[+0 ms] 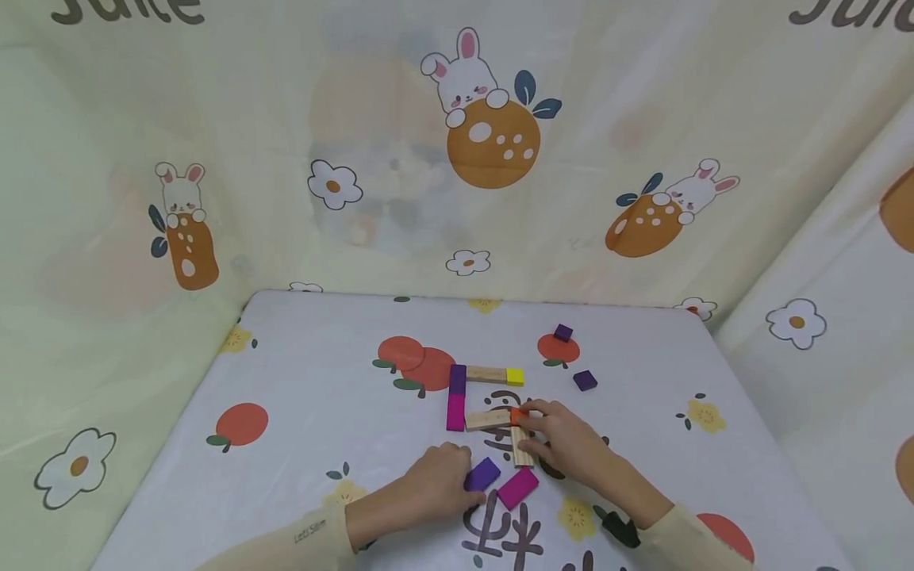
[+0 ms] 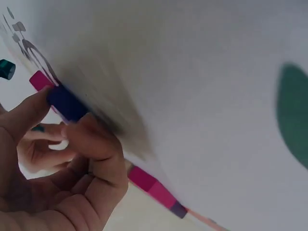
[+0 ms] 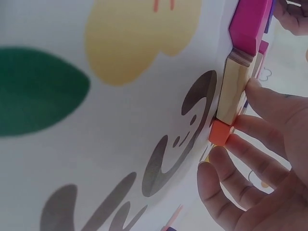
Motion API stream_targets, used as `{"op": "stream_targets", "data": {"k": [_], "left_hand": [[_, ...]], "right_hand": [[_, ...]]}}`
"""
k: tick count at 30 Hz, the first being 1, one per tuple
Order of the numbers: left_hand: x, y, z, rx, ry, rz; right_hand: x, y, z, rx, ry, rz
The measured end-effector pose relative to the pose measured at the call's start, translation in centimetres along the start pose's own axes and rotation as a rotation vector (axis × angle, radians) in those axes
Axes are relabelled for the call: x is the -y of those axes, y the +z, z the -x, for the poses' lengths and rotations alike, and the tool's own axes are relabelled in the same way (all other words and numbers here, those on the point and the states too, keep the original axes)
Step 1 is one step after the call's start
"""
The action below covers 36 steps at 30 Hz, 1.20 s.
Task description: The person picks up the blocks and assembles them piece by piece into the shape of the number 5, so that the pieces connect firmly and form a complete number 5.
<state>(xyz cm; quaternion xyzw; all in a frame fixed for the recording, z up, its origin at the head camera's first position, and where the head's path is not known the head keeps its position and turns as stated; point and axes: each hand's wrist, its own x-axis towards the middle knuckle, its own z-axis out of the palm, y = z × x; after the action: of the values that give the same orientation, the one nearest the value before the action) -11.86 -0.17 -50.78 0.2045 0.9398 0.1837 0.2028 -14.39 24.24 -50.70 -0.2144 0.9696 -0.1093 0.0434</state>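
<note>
My left hand (image 1: 439, 484) pinches a blue-violet block (image 1: 482, 475) between thumb and finger; the block looks dark blue (image 2: 70, 103) in the left wrist view. Beside it a magenta block (image 1: 517, 488) lies at a slant, by the near end of an upright-running wooden block (image 1: 522, 448). My right hand (image 1: 571, 440) rests its fingertips at an orange cube (image 3: 221, 132), which sits at the far end of that wooden block. Its thumb touches the wooden block's side. A second wooden block (image 1: 488, 420) runs left from the orange cube to a magenta block (image 1: 455, 414).
Beyond it, a dark purple block (image 1: 458, 378) joins another wooden block (image 1: 485, 374) ending in a yellow cube (image 1: 515, 377). Two dark purple cubes, one nearer (image 1: 585, 381) and one farther (image 1: 563, 332), lie apart at right. A printed cloth (image 1: 300, 428) covers the table, with curtains behind.
</note>
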Motion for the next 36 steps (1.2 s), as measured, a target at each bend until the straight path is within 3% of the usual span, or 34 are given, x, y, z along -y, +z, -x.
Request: {"op": "stream_targets", "data": {"k": [7, 13, 24, 36], "left_hand": [[1.6, -0.8, 0.7, -0.089, 0.031, -0.032], [2.7, -1.4, 1.8, -0.073, 0.060, -0.027], [1.2, -1.4, 3.0, -0.010, 0.116, -0.034], [0.6, -0.4, 2.5, -0.040, 0.186, -0.057]], "right_hand": [[0.0, -0.1, 0.0, -0.002, -0.001, -0.008], [0.0, 0.1, 0.1, -0.002, 0.002, -0.014], [0.0, 0.1, 0.2, -0.014, 0.003, 0.002], [0.2, -0.2, 0.1, -0.005, 0.006, 0.008]]}}
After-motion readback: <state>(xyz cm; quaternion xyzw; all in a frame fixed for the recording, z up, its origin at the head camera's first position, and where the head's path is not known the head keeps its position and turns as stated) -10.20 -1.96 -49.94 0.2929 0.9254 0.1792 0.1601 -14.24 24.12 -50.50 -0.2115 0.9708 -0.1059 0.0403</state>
